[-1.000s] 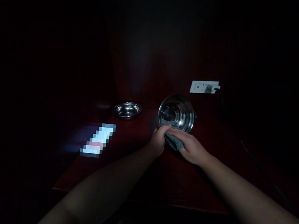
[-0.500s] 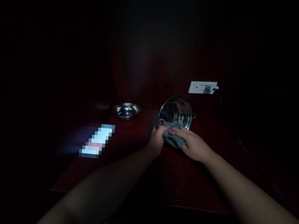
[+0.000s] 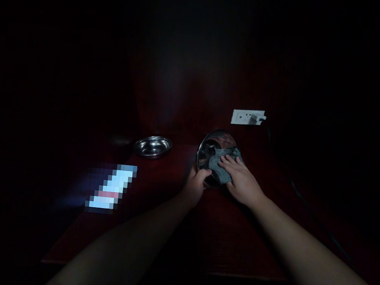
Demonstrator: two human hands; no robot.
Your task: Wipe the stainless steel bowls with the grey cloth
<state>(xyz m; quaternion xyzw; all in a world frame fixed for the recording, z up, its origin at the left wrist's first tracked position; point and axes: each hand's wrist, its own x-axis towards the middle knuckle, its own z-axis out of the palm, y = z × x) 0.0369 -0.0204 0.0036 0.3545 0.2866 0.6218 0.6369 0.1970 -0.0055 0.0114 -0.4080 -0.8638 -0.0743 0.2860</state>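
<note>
A shiny steel pot (image 3: pixel 220 138) is tilted so its mouth faces me. My left hand (image 3: pixel 195 187) grips its lower left rim, thumb at the front and the other fingers mostly hidden behind. With fingers extended, my right hand (image 3: pixel 244 180) presses a grey-green knit cloth (image 3: pixel 219 167) against the pot's right inner side and rim. The cloth covers much of the opening. To the left, a shallow steel dish or lid (image 3: pixel 153 147) rests on the dark red table (image 3: pixel 159 180), apart from both hands.
A lit, pixelated phone-like screen (image 3: pixel 111 188) lies at the table's left side. On the back wall is a white socket plate (image 3: pixel 242 117) with a plug (image 3: pixel 258 118) in it. A dark cable (image 3: pixel 305 203) runs down the right side. The surroundings are very dark.
My right hand and the cloth have moved from the pot's lower rim up and across its opening. The pot has turned slightly in my left hand. The whole view has shifted a little.
</note>
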